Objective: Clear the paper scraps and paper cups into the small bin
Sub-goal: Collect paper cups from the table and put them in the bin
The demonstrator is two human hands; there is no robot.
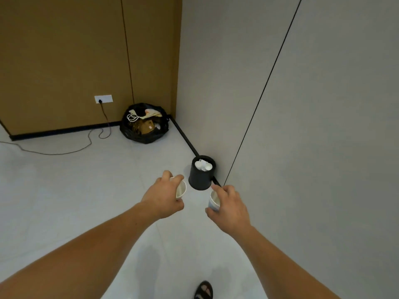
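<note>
A small black bin stands on the pale floor against the grey wall, with white paper scraps showing inside it. My left hand grips a white paper cup just left of the bin, its mouth turned towards the right. My right hand holds a second paper cup, white with a bluish side, just below and right of the bin. Both cups are held above the floor, close to the bin but outside it.
A large black rubbish bag full of waste sits in the corner by the brown wall. A dark cable runs from a wall socket across the floor on the left. My sandalled foot shows at the bottom edge.
</note>
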